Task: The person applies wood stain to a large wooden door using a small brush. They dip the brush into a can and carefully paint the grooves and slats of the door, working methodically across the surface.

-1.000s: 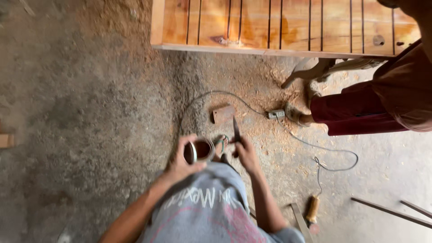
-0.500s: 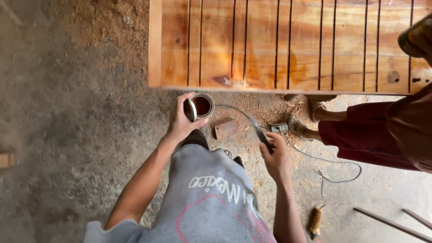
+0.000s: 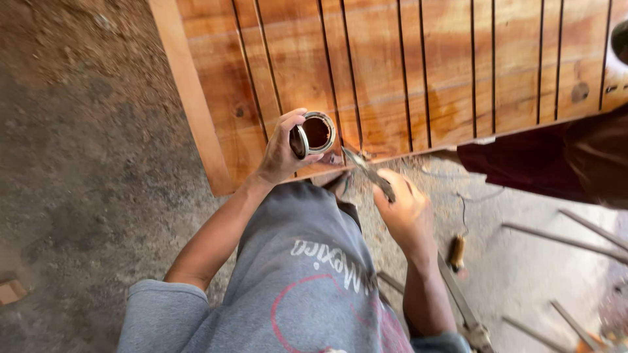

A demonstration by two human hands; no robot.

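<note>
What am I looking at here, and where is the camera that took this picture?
There is no machine here: a person works with two bare hands, and the camera sits on that person's head, looking down. That is why you see the grey sweatshirt and both forearms from above.

The left hand holds a small open tin with something dark reddish-brown inside. The right hand grips a thin tool, its tip pointing toward the tin; it may be a brush or a blade, the picture is too blurred to tell.

In front lies a large slatted wooden panel with a glossy reddish finish, above a dusty concrete floor. On the floor at the right are a cable, a wooden-handled tool and some metal rods. Another person's dark red clothing shows at the right.
</note>
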